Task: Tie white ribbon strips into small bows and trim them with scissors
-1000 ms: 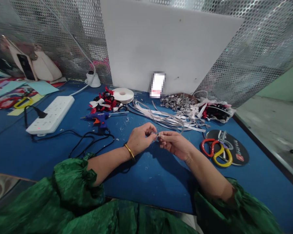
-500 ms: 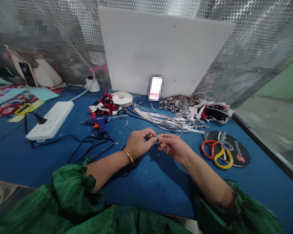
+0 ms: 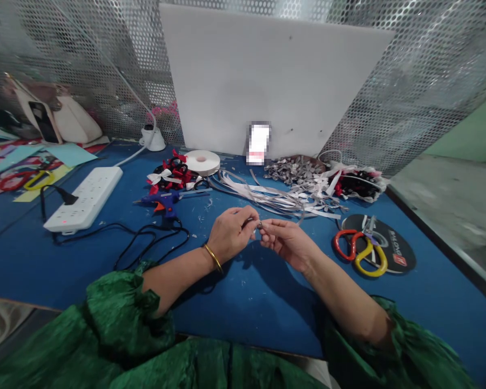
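My left hand (image 3: 231, 231) and my right hand (image 3: 287, 240) meet over the middle of the blue table, fingertips almost touching. Between them both hands pinch a small piece of grey ribbon (image 3: 260, 225); its exact shape is mostly hidden by the fingers. A thin grey end shows just behind my right hand. Beyond the hands lies a bundle of white and grey ribbon strips (image 3: 263, 199). Left of my left hand rests a blue glue gun (image 3: 166, 203). To the right of my right hand, scissors (image 3: 360, 246) with red and yellow handles lie on a black round spool (image 3: 399, 246).
At the back are a white ribbon roll (image 3: 202, 162), red and white bows (image 3: 172, 174), a pile of grey ribbon pieces (image 3: 294, 168) and a phone (image 3: 258, 143) leaning on a white board (image 3: 263, 70). A power strip (image 3: 85, 199) with black cords lies at left.
My fingertips have shifted slightly around the grey ribbon, and more of it shows between them. The left fingers are curled a little more. Other things remain in place.
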A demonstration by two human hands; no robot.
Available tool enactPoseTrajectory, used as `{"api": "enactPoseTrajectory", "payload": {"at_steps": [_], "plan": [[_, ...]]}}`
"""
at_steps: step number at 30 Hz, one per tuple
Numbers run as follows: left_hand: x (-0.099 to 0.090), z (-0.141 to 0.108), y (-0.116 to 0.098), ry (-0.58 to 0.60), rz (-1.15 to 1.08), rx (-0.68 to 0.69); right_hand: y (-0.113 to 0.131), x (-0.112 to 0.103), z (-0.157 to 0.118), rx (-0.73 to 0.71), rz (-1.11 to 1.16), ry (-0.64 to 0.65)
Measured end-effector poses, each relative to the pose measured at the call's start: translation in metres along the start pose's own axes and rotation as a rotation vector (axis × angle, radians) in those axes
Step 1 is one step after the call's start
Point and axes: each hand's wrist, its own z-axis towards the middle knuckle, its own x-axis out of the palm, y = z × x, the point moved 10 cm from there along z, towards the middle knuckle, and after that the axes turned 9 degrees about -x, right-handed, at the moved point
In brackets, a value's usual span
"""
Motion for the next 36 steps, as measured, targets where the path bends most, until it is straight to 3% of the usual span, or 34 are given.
{"api": "enactPoseTrajectory", "payload": {"at_steps": [6, 11, 21, 24, 31, 36], "plan": [[0.015, -0.001, 0.020, 0.138, -0.374, -0.226, 0.008, 0.000, -0.002, -0.109, -0.120, -0.023], [0.022, -0.002, 0.028, 0.168, -0.613, -0.318, 0.017, 0.006, -0.005, -0.261, -0.203, -0.021], [0.023, 0.000, 0.036, 0.142, -0.731, -0.402, 0.017, 0.011, -0.010, -0.267, -0.248, -0.027], [0.023, 0.000, 0.037, 0.132, -0.755, -0.405, 0.028, 0.019, -0.015, -0.395, -0.385, 0.006], [0.022, -0.002, 0.042, 0.066, -0.857, -0.439, 0.050, 0.045, -0.037, -0.771, -0.931, 0.080], [0.025, -0.001, 0.045, 0.088, -0.883, -0.468, 0.049, 0.049, -0.038, -0.828, -1.005, 0.121]]}}
